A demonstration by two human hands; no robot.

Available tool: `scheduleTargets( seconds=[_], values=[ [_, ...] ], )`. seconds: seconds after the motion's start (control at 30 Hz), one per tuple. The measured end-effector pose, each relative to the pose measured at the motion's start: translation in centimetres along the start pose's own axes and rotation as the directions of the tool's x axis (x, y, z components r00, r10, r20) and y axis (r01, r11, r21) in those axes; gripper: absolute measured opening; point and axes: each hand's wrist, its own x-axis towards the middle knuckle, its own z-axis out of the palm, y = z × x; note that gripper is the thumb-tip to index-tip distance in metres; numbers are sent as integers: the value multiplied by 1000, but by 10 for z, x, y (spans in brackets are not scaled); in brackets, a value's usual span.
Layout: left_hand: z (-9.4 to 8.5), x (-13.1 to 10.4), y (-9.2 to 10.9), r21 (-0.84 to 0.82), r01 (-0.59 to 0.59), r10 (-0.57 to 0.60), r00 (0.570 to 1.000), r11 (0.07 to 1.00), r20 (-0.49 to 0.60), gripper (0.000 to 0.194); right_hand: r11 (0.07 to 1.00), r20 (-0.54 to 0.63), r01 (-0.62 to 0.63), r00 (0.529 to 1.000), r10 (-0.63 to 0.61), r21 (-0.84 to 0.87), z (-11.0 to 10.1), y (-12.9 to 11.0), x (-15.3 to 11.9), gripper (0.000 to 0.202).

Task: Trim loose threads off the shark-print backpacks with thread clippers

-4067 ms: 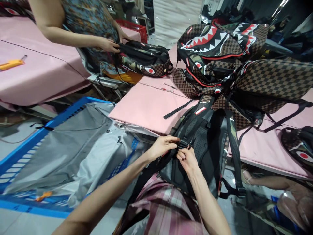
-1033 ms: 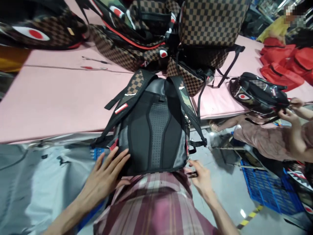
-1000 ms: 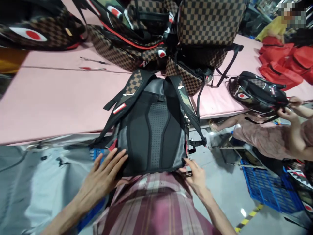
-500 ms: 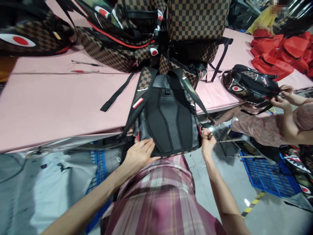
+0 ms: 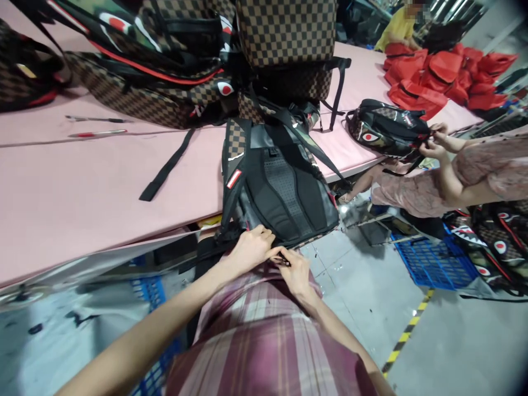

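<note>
A black backpack [image 5: 284, 192] with brown checkered straps lies back panel up over the table's front edge, its bottom toward me. My left hand [image 5: 253, 246] is closed on the backpack's bottom edge, near its left corner. Right beside it, my right hand [image 5: 296, 269] is closed around a small dark tool [image 5: 284, 260], whose kind I cannot make out. The fingers of both hands nearly meet below the bottom seam. A loose black strap [image 5: 167, 168] stretches from the backpack's left side across the pink tabletop [image 5: 82, 192].
Checkered backpacks [image 5: 286, 33] are piled at the back of the table. Two pens [image 5: 99, 133] lie at the left. On the right a co-worker's hands [image 5: 435, 144] hold a shark-face bag [image 5: 383, 132]. Red bags [image 5: 441, 71] are heaped beyond. A blue crate [image 5: 433, 256] stands on the floor.
My right hand has moved left from the backpack's right corner to beside my left hand. The backpack has turned slightly, and the view has shifted to the right.
</note>
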Motion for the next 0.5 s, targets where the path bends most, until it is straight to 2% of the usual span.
scheduleTargets(
  seconds=[0.1, 0.13, 0.2, 0.27, 0.33, 0.4, 0.5],
  values=[
    [11, -29, -18, 3, -101, 101, 987, 995, -128, 39, 998, 7, -25, 1000, 25, 55, -2, -1, 0, 20],
    [17, -38, -21, 27, -78, 82, 981, 997, -175, 44, 999, 4, -19, 1000, 19, 37, -2, -1, -1, 20],
    [30, -50, -20, 59, 46, -30, 967, 997, -254, 53, 998, 18, 27, 1000, -26, -65, 0, -5, -3, 18],
    [43, -52, -12, 56, 160, -136, 942, 986, -306, 59, 973, 56, 104, 994, -94, -205, 5, -10, -4, 18],
    [53, -49, -3, 50, 212, -184, 923, 976, -337, 59, 937, 90, 173, 984, -153, -303, 11, -15, -6, 15],
    [57, -44, 3, 44, 226, -194, 909, 973, -367, 56, 926, 99, 212, 977, -190, -313, 15, -19, -5, 13],
    [57, -41, 6, 22, 219, -191, 894, 976, -405, 52, 950, 76, 221, 975, -209, -219, 18, -22, -3, 23]
  ],
)
